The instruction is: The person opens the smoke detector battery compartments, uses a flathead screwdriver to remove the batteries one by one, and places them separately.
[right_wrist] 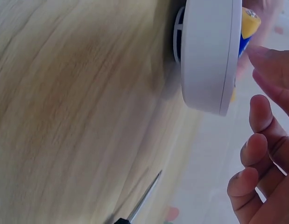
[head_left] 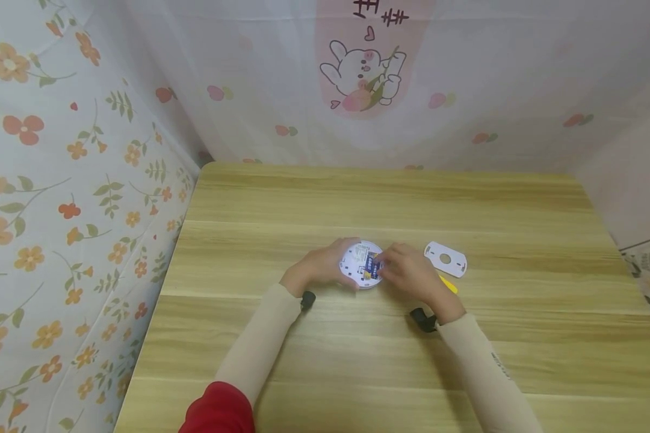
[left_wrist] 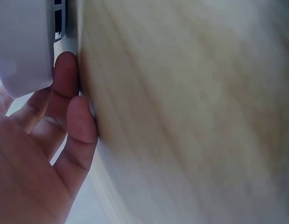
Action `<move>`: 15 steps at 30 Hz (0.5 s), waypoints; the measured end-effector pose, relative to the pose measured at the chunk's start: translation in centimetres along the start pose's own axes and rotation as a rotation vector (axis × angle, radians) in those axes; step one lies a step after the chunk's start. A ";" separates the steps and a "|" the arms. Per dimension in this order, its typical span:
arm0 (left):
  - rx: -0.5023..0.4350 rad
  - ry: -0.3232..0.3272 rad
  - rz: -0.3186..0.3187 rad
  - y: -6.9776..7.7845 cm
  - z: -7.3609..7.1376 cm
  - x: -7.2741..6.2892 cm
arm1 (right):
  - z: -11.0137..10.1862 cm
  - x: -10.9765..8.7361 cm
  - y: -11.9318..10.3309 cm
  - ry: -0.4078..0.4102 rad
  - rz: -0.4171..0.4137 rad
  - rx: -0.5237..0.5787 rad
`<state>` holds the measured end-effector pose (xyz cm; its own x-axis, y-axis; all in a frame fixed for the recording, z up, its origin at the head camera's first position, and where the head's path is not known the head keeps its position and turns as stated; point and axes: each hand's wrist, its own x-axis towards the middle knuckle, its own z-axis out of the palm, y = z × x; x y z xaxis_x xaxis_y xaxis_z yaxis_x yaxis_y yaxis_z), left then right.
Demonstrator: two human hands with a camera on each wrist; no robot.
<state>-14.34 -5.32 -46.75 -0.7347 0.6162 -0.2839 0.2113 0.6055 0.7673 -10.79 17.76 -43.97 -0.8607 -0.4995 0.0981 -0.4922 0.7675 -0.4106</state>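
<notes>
A round white smoke detector (head_left: pixel 349 264) is held with its back face up, a label and blue-and-yellow batteries (head_left: pixel 372 266) showing in it. My left hand (head_left: pixel 325 263) grips its rim from the left; in the left wrist view the fingers (left_wrist: pixel 67 79) curl against the white casing (left_wrist: pixel 23 51). From the right, my right hand (head_left: pixel 414 273) reaches over the battery bay. Thumb and index finger pinch a battery (right_wrist: pixel 249 23) whose yellow end stands above the casing in the right wrist view. The other fingers hang loosely bent, apart from the casing.
A white oval mounting plate (head_left: pixel 436 250) with a round hole lies right of my right hand. Partly under that hand is a yellow handle (head_left: pixel 448 284). The right wrist view shows a thin screwdriver (right_wrist: pixel 144 198) on the wood-grain table (head_left: pixel 303 198). Patterned curtains stand behind and left.
</notes>
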 end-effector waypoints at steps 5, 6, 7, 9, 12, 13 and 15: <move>-0.001 0.002 0.006 0.1 -0.1 0.0 | 0.2 0.3 -0.3 -0.039 -0.020 -0.004; 0.000 0.003 0.005 0.1 -0.1 -0.1 | 0.3 0.3 -0.4 -0.051 -0.015 -0.006; 0.001 0.003 0.005 0.1 -0.1 -0.1 | 0.3 0.3 -0.4 -0.062 -0.010 -0.006; 0.004 0.003 0.004 0.1 -0.1 -0.1 | 0.4 0.4 -0.5 -0.079 -0.005 -0.013; 0.005 0.005 0.002 0.2 -0.1 -0.1 | 0.4 0.5 -0.6 -0.088 -0.009 -0.017; 0.006 0.006 0.002 0.2 -0.1 -0.1 | 0.4 0.6 -0.6 -0.088 -0.010 -0.018; 0.008 0.007 -0.002 0.1 -0.1 -0.2 | 0.4 0.6 -0.6 -0.087 -0.016 -0.018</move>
<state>-14.22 -5.37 -46.55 -0.7397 0.6114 -0.2810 0.2154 0.6108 0.7619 -11.00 16.82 -44.00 -0.8383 -0.5446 0.0250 -0.5091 0.7656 -0.3932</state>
